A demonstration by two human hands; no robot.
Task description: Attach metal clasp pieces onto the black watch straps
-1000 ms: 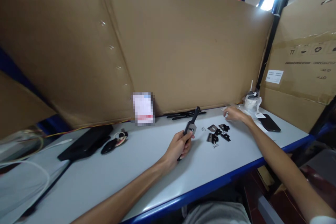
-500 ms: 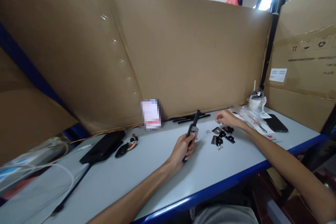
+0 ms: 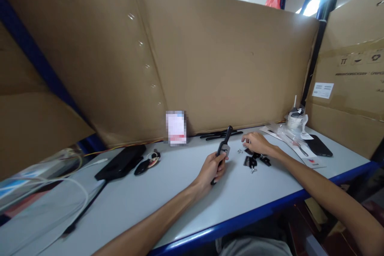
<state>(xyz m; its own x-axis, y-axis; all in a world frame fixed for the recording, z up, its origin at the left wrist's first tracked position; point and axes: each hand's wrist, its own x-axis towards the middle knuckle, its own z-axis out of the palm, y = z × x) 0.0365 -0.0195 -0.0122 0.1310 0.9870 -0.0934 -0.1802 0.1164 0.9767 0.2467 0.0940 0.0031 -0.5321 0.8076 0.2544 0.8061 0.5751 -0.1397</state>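
1. I am keeping my left grip [image 3: 211, 169] closed around a black-handled tool [image 3: 221, 149] with a grey metal plate, and it is standing tilted above the desk [image 3: 180, 180], near the middle of the view.
2. My fingers are hiding the tool's middle; its rounded top end is showing above them and a dark tip is poking out below.
3. My right grip [image 3: 255, 143] is hovering with bent fingers over the far side of the small parts. I cannot tell whether it is pinching anything, since the back of the hand is blocking my view.
4. Black-and-metal pieces [image 3: 250, 162] are lying in a loose cluster below that hand, which is partly covering the farthest ones; their overlapping outlines are making a count difficult.
5. Small silvery screws [image 3: 240, 151] are lying just left of the cluster, too small for me to separate clearly.
6. Black strips [image 3: 220, 134] are lying behind the tool, whose top end is crossing in front of them.
7. A pixelated blur is masking the upright white item [image 3: 177, 129] by the cardboard panel [image 3: 216, 56].
8. Clear plastic packaging [image 3: 285, 134] is glaring beside a dark phone-like slab [image 3: 320, 146], and the right-hand carton [image 3: 345, 112] is running out of frame.
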